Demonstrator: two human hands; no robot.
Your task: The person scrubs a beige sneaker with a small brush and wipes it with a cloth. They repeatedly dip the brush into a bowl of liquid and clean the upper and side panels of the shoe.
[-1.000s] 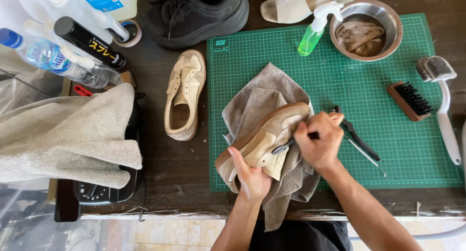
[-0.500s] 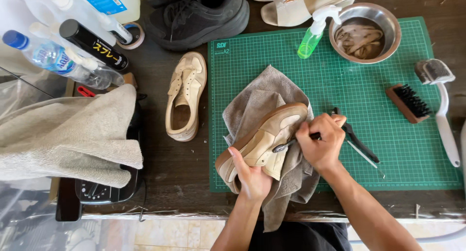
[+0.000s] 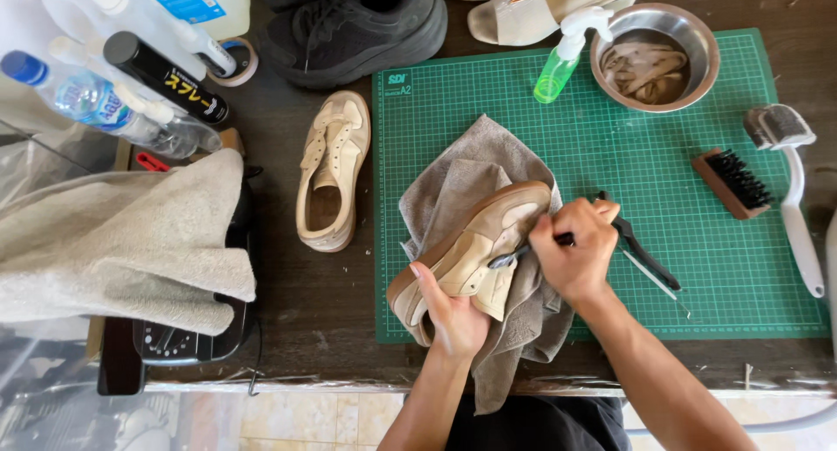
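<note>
Tan sneaker (image 3: 471, 250) lying tilted on grey cloth (image 3: 475, 167), left hand (image 3: 453, 316) gripping its side, right hand (image 3: 575, 250) clenching what is probably a small brush (image 3: 510, 257).

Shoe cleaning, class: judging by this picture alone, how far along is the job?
Done: laces sit in the metal bowl. In hand: left hand steadies the tan shoe on a grey cloth; right hand works a small brush on it. Left: the second shoe lies untouched.

black sneaker (image 3: 357, 28), steel bowl (image 3: 697, 41), spray bottle (image 3: 562, 63)
</note>
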